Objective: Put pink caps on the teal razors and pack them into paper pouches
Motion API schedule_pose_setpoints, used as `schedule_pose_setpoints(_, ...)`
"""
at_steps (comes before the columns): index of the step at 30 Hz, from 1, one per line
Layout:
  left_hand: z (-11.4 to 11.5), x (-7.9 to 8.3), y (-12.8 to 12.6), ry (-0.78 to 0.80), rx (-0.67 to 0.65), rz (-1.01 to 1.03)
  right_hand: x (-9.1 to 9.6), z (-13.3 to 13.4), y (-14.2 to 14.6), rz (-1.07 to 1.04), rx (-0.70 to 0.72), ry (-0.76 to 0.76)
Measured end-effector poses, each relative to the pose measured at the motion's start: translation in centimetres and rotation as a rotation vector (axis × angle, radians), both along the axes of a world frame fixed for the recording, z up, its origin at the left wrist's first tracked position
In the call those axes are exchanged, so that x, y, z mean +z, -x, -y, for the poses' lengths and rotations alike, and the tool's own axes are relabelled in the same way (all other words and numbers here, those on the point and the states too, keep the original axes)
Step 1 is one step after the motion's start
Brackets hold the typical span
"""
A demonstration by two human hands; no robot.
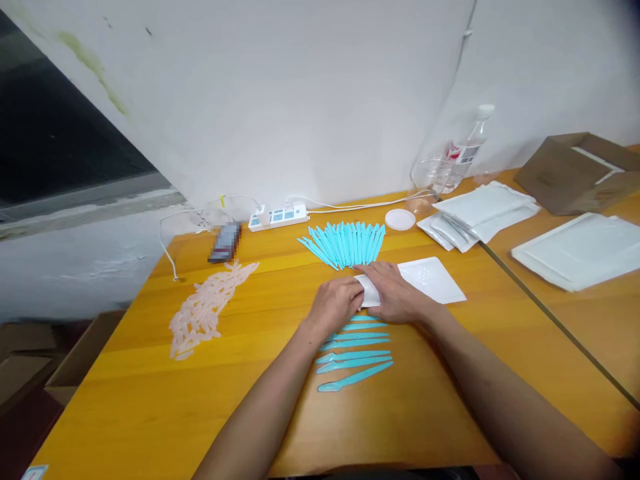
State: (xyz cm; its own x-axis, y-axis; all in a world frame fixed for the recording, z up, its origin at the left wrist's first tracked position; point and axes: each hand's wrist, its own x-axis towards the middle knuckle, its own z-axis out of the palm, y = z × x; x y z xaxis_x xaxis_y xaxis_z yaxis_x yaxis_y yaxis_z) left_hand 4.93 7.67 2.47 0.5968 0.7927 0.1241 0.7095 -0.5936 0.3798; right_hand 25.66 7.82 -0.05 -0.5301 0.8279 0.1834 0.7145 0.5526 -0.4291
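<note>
- Yellow wooden table (150, 413) set against a white wall (300, 100); cardboard box (75, 360) down on the floor at the lower left.
- Well to the left of the grip: loose heap of pale pink see-through caps (205, 310) on the tabletop.
- Behind that heap, nearer the wall: a blurred dark phone (225, 242) and a white power strip (278, 215).
- Left hand (336, 305): palm down, fingers curled in and closed on the left edge of a small white pouch (369, 291).
- Small white pouch: flat on the table between the two hands, mostly covered, only a narrow part showing.
- Just beyond the grip: fan of turquoise razors (345, 243), near ends gathered toward the hands, far ends spread toward the wall.
- Just on the near side of the grip, partly under the wrists: row of turquoise razors (353, 357), laid one below another, roughly parallel, the nearest one slanted.
- Right hand (395, 293): palm down, fingers nearly straight, laid over the right part of the pouch and meeting the left hand's fingers; thumb hidden, so cannot tell whether pinching or only pressing.
- Right beside that hand, touching it: flat white sheet (433, 279) on the table.
- Further right and back from the grip: round white lid (400, 219), clear cup (430, 177), water bottle (467, 150), stack of white packets (483, 210).
- Far right, across a seam in the tabletop: open brown carton (575, 173) and a pile of white flat packs (580, 250).
</note>
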Motion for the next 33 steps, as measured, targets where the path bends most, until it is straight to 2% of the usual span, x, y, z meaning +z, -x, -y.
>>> schedule_pose_setpoints(6,-0.4,-0.1,0.3,0.122,-0.011,-0.024,-0.3,0.0,0.1,0.018,0.027,-0.035)
schedule_pose_setpoints(11,-0.9,0.0,-1.2,0.153,-0.040,0.003,-0.2,0.0,0.1,0.012,0.014,-0.039)
schedule_pose_setpoints(16,0.5,-0.1,1.5,0.246,-0.001,0.193,-0.5,-0.2,-0.2,0.037,0.003,-0.029)
schedule_pose_setpoints(19,1.9,-0.4,2.6,0.263,0.002,0.081,-0.8,-0.3,-0.3,0.070,0.011,-0.010)
schedule_pose_setpoints(22,2.6,-0.3,2.0,0.209,0.027,-0.072,-0.9,-0.3,-0.3,0.066,0.002,0.007)
schedule_pose_setpoints(28,2.5,0.7,2.0,0.184,0.137,-0.125,-0.6,-0.3,-0.5,-0.041,-0.017,0.040)
schedule_pose_setpoints(33,2.3,0.8,2.6,0.258,0.141,-0.153,-0.7,-0.4,-0.8,-0.080,-0.044,0.056)
